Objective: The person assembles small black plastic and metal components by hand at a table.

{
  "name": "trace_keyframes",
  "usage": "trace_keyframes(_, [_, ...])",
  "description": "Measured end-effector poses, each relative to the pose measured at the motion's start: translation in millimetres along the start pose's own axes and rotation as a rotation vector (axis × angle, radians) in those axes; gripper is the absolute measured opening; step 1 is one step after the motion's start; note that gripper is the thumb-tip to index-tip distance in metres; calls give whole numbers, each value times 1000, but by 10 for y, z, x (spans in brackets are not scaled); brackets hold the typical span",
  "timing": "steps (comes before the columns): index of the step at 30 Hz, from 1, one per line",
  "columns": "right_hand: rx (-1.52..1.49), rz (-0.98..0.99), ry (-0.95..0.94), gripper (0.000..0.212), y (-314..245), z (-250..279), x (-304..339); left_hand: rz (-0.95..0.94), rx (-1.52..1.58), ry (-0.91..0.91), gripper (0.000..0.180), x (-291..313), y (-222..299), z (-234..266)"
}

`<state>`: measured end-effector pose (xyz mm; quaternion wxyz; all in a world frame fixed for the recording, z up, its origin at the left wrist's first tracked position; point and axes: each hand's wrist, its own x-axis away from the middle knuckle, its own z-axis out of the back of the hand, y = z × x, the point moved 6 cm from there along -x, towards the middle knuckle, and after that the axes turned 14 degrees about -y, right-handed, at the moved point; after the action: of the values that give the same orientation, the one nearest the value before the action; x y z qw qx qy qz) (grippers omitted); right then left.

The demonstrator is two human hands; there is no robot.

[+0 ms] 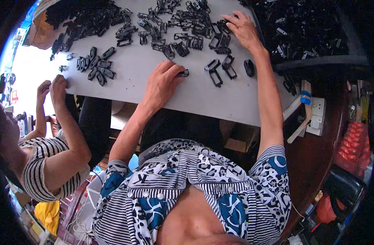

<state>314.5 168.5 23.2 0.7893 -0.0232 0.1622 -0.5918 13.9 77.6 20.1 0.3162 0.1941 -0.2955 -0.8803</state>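
Observation:
My left hand (164, 83) rests near the table's front edge, fingers closed on a small black plastic part (184, 73); only the end of that part shows beyond the fingertips. Farther off to the right, my right hand (243, 32) reaches over loose black frames (222, 41), fingers apart and touching or just above them. Between the two hands lie a rectangular black frame (215, 77), an angled pair of frames (229, 67) and a rounded black piece (248, 67). A large scattered heap of black frames (187, 20) spreads across the table beyond my hands.
A co-worker in a striped top (44, 151) sits at the left, both hands at the table edge. Near them lies a cluster of black parts (100, 67). A dark tray of small parts (305, 32) stands at the far right. A white power socket (317, 110) sits below.

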Motion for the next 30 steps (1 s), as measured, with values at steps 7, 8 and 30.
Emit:
trace_keyframes(7, [-230,-215,-28,21,-1309,413,999,39,43,108,31,102,56,59])
trace_keyframes(8, [-146,-196,-51,21,-1537,339,1092,56,58,115,33,127,31,74])
trace_keyframes(30, [-1241,-459,-163,32,-1332,-90,1376,-36,5,101,34,55,408,-130])
